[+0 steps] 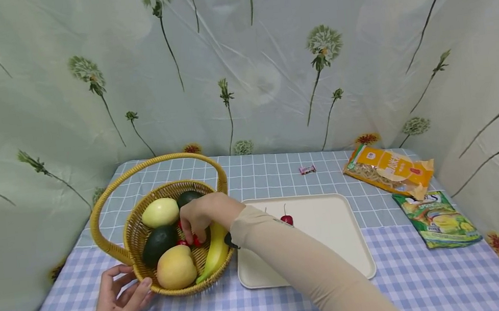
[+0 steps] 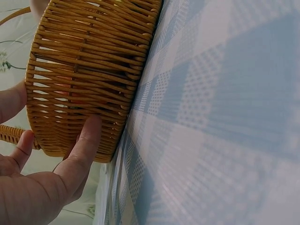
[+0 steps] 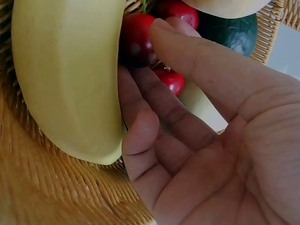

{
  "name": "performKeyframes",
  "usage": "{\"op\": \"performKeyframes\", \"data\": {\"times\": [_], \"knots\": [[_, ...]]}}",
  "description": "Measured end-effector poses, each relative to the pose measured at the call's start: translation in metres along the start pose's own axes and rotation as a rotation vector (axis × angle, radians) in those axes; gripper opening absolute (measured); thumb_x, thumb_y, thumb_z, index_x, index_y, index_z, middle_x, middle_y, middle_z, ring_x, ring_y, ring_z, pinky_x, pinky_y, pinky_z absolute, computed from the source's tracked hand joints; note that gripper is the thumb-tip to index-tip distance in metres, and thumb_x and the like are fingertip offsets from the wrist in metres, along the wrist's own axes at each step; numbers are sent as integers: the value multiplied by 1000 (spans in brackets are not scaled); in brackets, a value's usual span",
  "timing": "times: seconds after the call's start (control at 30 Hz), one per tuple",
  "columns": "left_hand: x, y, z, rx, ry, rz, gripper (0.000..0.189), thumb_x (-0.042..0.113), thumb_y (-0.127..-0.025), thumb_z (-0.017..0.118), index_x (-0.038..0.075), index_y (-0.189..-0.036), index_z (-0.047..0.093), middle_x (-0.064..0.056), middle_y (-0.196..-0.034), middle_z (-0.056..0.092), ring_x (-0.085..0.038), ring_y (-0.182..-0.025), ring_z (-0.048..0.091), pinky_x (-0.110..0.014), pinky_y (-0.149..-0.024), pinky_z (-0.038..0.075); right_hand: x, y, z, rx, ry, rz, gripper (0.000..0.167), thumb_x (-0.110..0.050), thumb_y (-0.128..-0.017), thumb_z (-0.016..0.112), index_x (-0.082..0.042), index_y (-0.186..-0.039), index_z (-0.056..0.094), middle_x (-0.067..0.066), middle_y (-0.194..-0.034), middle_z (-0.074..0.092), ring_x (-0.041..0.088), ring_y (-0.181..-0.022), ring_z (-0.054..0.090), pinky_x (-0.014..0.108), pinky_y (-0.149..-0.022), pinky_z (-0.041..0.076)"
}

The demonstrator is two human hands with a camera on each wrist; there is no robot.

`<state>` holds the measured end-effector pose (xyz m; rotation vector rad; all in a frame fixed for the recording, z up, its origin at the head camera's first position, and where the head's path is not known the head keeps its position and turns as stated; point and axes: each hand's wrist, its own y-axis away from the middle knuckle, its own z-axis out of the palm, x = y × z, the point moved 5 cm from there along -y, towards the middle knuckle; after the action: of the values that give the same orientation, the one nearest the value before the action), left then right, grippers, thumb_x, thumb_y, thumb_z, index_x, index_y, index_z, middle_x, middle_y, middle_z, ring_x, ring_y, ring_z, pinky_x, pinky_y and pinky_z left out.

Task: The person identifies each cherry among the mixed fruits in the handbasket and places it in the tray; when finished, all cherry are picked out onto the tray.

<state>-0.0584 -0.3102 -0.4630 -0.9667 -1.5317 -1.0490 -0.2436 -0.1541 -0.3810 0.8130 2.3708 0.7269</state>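
A yellow wicker basket with a tall handle holds a peach, a banana, a pale green fruit, a dark green fruit and several red cherries. Reaching inside, my right hand pinches a dark red cherry between thumb and fingers, right beside the banana. Another cherry shows behind those fingers in the right wrist view. My left hand rests against the basket's near left side, thumb at the rim and fingertips on the woven wall.
A cream tray, partly under my right forearm, carries a cherry. An orange food bag and a green snack bag lie at the right. A small pink packet is near the back curtain.
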Motion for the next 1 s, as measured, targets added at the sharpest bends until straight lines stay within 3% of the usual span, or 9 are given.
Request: {"op": "performKeyframes", "data": {"times": [0.3,0.63,0.83,1.0], "knots": [[1,0,1,6,-7,-11,44,10,-106,69,26,-131,36,-19,-142,41,4,-99,66,-22,-76,65,-1,2,2,-2,4,7,20,-9,-95,83,-27,-103,84,-16,-113,69,7,-96,49,18,-73,48],[1,1,2,3,-3,-15,44,10,-107,68,27,-131,35,-28,-150,35,5,-97,65,-21,-76,64,0,2,8,-37,-84,2,13,-9,-95,81,-19,-97,75,-8,-82,62,7,-66,52,18,-56,42],[0,1,2,-1,-11,-18,44,10,-107,68,25,-132,34,-28,-150,35,4,-97,66,-21,-76,64,-1,6,8,-4,-25,26,12,-15,-94,84,-19,-99,75,-6,-83,64,6,-70,55,18,-58,47],[0,1,2,-5,-14,-18,44,11,-107,68,25,-131,34,-27,-150,35,4,-97,66,-21,-77,64,-3,15,5,33,30,14,14,-27,-96,84,-19,-104,76,-8,-92,69,5,-80,63,19,-69,54]]}}
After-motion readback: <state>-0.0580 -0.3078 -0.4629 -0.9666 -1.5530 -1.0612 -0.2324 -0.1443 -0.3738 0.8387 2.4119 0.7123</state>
